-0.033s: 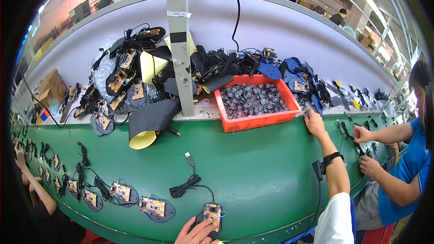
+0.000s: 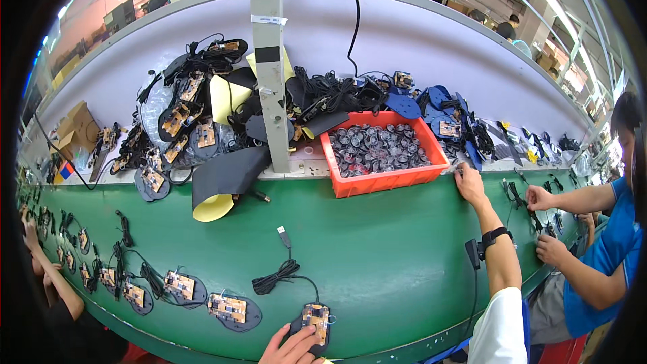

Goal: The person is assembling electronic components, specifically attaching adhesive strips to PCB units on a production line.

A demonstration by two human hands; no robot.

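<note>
My left hand [image 2: 295, 346] lies with fingers stretched over a tan circuit board [image 2: 315, 317] on a dark rounded base at the near edge. A bundled black USB cable [image 2: 278, 277] runs from this board, its plug pointing away from me. My right hand [image 2: 470, 183] reaches far across to the front right corner of a red plastic bin [image 2: 387, 183]. Its fingers are bent together there; whatever they may pinch is too small to make out. Many small round clear-and-dark parts [image 2: 377, 145] fill the bin. A black strap [image 2: 495, 236] circles my right wrist.
More circuit boards on dark bases [image 2: 236, 312] line the green table [image 2: 377, 243] to the left. Heaped cables and boards [image 2: 185, 108] crowd the back shelf behind a white post [image 2: 268, 81]. A co-worker in blue [image 2: 610, 256] handles cables at right; another person's arm [image 2: 59, 283] is at left.
</note>
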